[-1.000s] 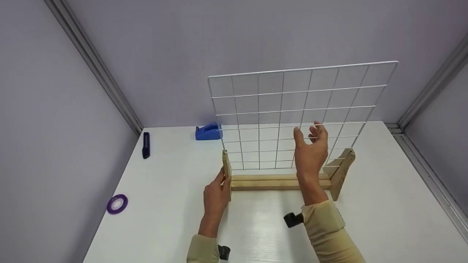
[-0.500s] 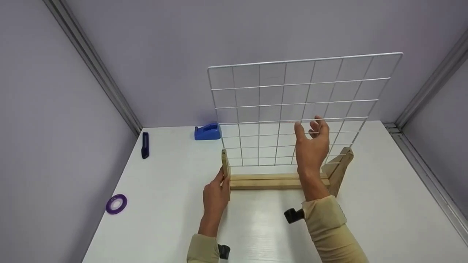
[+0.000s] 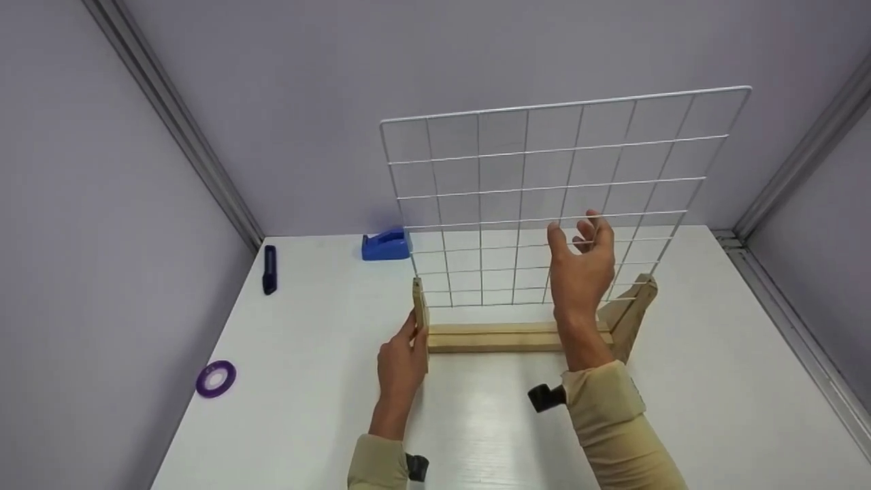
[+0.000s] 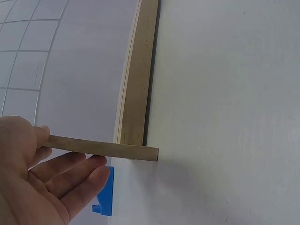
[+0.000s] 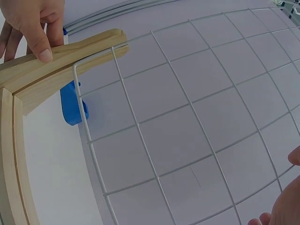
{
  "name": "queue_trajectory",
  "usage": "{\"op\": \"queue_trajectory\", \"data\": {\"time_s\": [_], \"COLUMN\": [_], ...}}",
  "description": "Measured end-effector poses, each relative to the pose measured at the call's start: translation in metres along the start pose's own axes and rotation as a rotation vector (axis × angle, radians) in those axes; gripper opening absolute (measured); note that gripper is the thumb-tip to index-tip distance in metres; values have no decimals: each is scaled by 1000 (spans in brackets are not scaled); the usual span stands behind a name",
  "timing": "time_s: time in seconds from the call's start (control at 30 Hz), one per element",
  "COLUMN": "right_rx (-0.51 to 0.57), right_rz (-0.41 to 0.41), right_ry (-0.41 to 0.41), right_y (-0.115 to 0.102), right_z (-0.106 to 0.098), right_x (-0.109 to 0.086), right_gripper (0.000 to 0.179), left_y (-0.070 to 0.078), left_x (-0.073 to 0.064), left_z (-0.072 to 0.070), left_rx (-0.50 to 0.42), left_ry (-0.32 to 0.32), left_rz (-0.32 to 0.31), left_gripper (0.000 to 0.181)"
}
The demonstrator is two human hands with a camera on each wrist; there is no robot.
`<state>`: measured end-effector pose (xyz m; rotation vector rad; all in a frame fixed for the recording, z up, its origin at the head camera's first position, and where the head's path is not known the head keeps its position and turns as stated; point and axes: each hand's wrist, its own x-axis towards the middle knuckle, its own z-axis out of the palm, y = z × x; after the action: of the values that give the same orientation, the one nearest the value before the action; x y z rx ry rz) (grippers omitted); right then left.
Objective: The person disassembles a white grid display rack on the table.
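A wooden stand (image 3: 497,340) with a crossbar and two slanted, grooved side pieces sits on the white table. My left hand (image 3: 401,364) holds its left side piece, thumb on the inner face and fingers along the outer face in the left wrist view (image 4: 65,183). Above the crossbar, a white wire grid panel (image 3: 480,222) leans back between the side pieces. My right hand (image 3: 582,279) grips the panel right of its middle, fingers curled at the wires. In the right wrist view, the panel's lower left corner overlaps the grooved side piece (image 5: 93,47).
A blue tape dispenser (image 3: 386,245) stands at the table's back edge, just left of the panel. Farther left lie a dark blue utility knife (image 3: 270,270) and a purple ring-shaped roll (image 3: 216,379). Grey walls rise behind and at both sides.
The wire grid panel has risen, its lower edge now farther above the crossbar. My right hand has moved up slightly with it, while my left hand stays on the side piece.
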<state>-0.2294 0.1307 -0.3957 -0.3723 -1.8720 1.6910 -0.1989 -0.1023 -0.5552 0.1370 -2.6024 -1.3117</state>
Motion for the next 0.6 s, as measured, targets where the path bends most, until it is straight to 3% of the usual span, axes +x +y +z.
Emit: {"op": "queue_trajectory", "data": {"time_s": [0.6], "right_rx": [49], "right_rz": [21], "right_ry": [-20], "right_y": [-19], "right_z": [1], "right_x": [7], "right_gripper": [60], "left_y": [-4], "left_x": [1], "left_z": [-6], "left_rx": [0], "left_ry": [24], "left_rz": [-12], "left_gripper": [47]}}
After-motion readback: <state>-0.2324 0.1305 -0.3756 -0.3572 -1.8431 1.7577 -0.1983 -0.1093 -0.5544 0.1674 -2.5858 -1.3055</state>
